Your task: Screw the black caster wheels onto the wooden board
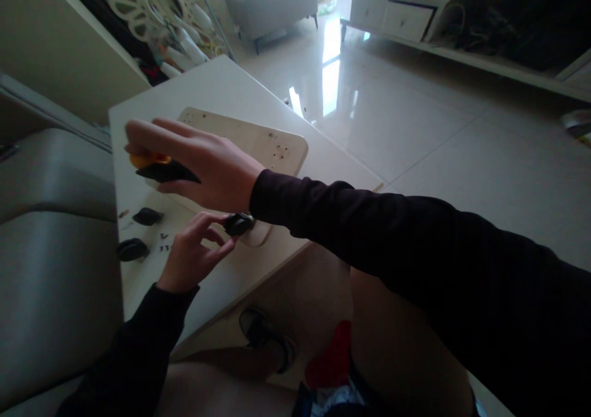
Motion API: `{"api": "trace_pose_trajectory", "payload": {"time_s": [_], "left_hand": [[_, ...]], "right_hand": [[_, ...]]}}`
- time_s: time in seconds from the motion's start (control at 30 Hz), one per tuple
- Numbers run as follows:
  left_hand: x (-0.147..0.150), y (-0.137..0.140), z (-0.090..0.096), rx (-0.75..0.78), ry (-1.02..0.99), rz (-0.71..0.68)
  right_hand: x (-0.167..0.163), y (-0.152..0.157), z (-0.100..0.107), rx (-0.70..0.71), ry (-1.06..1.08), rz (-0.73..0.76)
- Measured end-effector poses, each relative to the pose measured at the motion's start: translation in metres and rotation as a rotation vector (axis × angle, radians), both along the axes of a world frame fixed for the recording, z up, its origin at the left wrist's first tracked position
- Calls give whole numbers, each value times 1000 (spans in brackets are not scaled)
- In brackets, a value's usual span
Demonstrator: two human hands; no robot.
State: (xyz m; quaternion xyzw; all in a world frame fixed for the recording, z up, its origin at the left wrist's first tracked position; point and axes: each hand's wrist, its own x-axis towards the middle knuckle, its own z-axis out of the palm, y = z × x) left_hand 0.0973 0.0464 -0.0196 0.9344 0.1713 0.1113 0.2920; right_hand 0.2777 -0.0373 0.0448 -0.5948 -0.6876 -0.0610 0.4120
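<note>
My left hand pinches a black caster wheel between thumb and fingers, at the near corner of a pale, round-cornered board. Above the board, my right hand is wrapped round a black and orange hand tool; its working end cannot be made out. My right wrist and forearm cover part of the board. Small screw holes show near its far right corner. Two more black casters lie on the table to the left. Several small dark screws lie beside my left hand.
The board rests on a white table, whose right edge drops to a shiny tiled floor. A grey padded seat stands along the left. Behind are a grey bench and a white cabinet. My legs are below the near edge.
</note>
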Motion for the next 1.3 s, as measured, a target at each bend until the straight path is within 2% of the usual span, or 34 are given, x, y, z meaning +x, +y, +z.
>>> {"api": "trace_pose_trajectory", "payload": {"time_s": [0.33,0.57,0.67,1.03,1.2,1.3], "left_hand": [[-2,7,-5,40,22,-17],[-4,11,-6,35,25,-16],[-4,12,-7,49,22,-15],[-5,13,-10,57,10,-30],[-5,13,-9,38,14,-30],[-4,12,-8,18,8,-34]], "right_hand": [[4,9,-18,301,299,36],[8,-1,-9,131,216,-6],[9,-6,-5,98,179,13],[10,-7,-6,112,182,45],[8,-3,-12,191,202,69],[6,-3,-14,193,211,90]]}}
